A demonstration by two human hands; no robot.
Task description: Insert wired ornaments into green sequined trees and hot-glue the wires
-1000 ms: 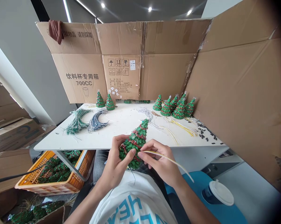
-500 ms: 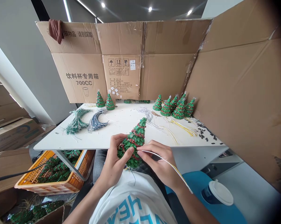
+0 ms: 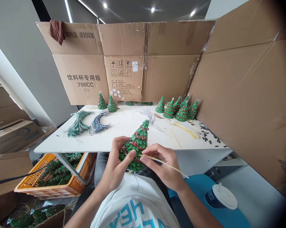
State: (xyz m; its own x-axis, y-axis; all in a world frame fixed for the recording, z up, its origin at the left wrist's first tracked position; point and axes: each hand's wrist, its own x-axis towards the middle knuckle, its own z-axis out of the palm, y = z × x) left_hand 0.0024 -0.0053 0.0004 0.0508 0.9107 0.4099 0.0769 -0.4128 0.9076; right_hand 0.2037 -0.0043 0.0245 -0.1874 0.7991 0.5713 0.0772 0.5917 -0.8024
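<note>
- Two bare hands at work, just in front of the table edge
- Left hand (image 3: 115, 161) curled firmly round a green cone-shaped tree with red garland (image 3: 135, 148), thumb pressed on its front, tip tilted up and away
- Right hand (image 3: 162, 166) pinching a thin strand of yellow and white wires (image 3: 178, 172) between thumb and fingers, its end at the tree's side
- Nice short grip near the wire's end, the best way to steer it while the left hand keeps the tree steady
- Further out, a white table (image 3: 124, 125) carries a green wire bundle (image 3: 78, 124) and a blue-grey wire bundle (image 3: 97, 125)
- More small green trees (image 3: 182, 110) line its back edge
- Below left, an orange plastic crate (image 3: 74, 183) holds more trees
</note>
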